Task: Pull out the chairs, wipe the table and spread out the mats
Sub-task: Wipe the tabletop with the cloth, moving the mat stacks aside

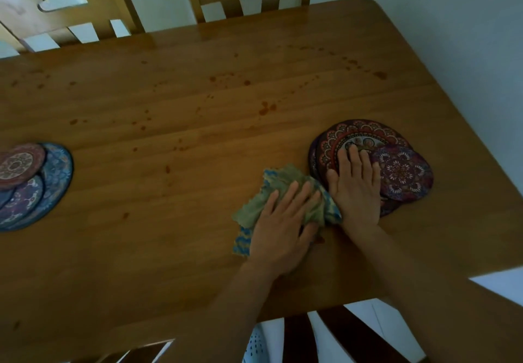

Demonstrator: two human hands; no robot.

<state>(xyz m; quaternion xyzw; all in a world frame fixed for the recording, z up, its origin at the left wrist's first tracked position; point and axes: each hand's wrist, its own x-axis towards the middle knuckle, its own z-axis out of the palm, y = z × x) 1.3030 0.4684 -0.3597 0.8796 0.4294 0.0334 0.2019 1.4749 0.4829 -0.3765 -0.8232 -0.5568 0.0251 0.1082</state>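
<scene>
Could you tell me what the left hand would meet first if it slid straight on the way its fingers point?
Probably the stack of red mats: the left hand on the cloth points that way.

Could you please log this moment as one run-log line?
phase: wiping | left hand: flat on cloth | right hand: flat on red mat stack | table: spots remain

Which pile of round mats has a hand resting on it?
The red and purple pile near the table's right end, under the flat right hand. The blue pile at left lies untouched.
</scene>
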